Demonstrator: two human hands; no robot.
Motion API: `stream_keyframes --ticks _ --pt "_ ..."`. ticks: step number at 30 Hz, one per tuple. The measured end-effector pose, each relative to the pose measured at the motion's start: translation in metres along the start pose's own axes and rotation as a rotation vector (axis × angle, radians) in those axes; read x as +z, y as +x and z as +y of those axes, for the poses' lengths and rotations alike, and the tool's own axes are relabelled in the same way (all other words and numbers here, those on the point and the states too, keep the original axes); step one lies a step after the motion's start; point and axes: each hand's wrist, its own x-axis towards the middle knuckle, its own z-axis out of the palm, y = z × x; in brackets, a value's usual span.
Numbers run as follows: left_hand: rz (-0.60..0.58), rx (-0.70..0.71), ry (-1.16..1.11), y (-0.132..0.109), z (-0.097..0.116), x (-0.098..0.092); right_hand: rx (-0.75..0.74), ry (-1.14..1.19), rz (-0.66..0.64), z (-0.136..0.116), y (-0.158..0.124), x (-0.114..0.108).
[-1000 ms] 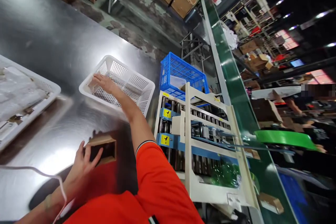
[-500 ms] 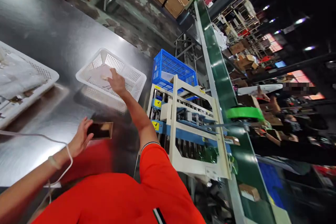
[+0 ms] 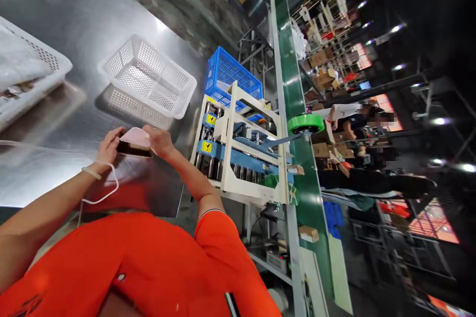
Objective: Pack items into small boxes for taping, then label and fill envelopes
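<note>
A small open cardboard box (image 3: 134,150) with a dark inside lies in front of me at the steel table's near edge. My left hand (image 3: 108,147) has its fingers closed on the left end of this box. Over the box's opening is a thin, pale pinkish flat piece (image 3: 135,136); whether it is card or a bag I cannot tell. My right hand (image 3: 159,141) pinches this piece at its right end. Just beyond my hands stands a white perforated plastic basket (image 3: 148,79).
Another white basket (image 3: 61,64) with clear plastic packages stands at left. A white cord (image 3: 117,178) hangs by my left wrist. To the right are a blue crate (image 3: 234,74), a roller machine (image 3: 230,148) and a green conveyor (image 3: 308,208) carrying a small box (image 3: 308,233). People stand beyond it.
My right hand has come back from the white basket to the box, bringing the pale flat piece from it. My left hand has closed on the box. The view has turned somewhat.
</note>
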Motion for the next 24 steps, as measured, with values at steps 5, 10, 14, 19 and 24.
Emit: stream_keyframes --ticks 5,10,14,19,24 --pt "-0.006 -0.028 -0.060 -0.001 -0.003 0.000 0.008 -0.079 0.019 -0.011 -0.006 -0.002" --pt "-0.017 -0.006 -0.061 -0.003 -0.005 0.000 -0.064 -0.063 -0.081 -0.033 -0.001 0.020" --pt "-0.003 0.006 -0.003 -0.002 -0.005 0.000 0.016 -0.005 -0.106 -0.043 0.011 0.041" --pt "0.113 -0.085 0.135 0.001 -0.008 0.000 0.131 0.121 0.200 -0.014 -0.016 0.047" --pt "0.007 -0.090 0.305 0.001 0.003 0.008 0.440 0.493 0.227 0.016 -0.017 0.074"
